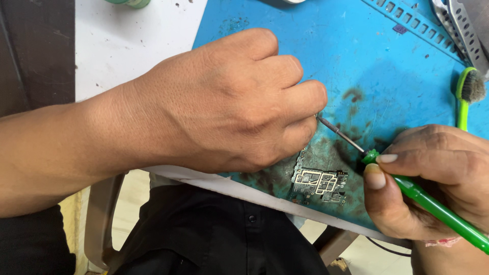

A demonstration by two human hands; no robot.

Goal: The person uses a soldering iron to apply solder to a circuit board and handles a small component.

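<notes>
Hands meet over a stained blue mat (356, 56) on the white bench (122, 46). The left hand (224, 102) is curled into a loose fist, knuckles up, resting on the mat's near edge just beside a small circuit board (318, 181); whether its fingers pinch anything cannot be told. The right hand (433, 178) is closed around a green soldering iron (433, 206), whose thin metal tip (338, 133) slants up to the left fingers above the board. A green-handled brush (466, 97) lies at the mat's right edge, metal tweezers (461, 30) beyond it.
</notes>
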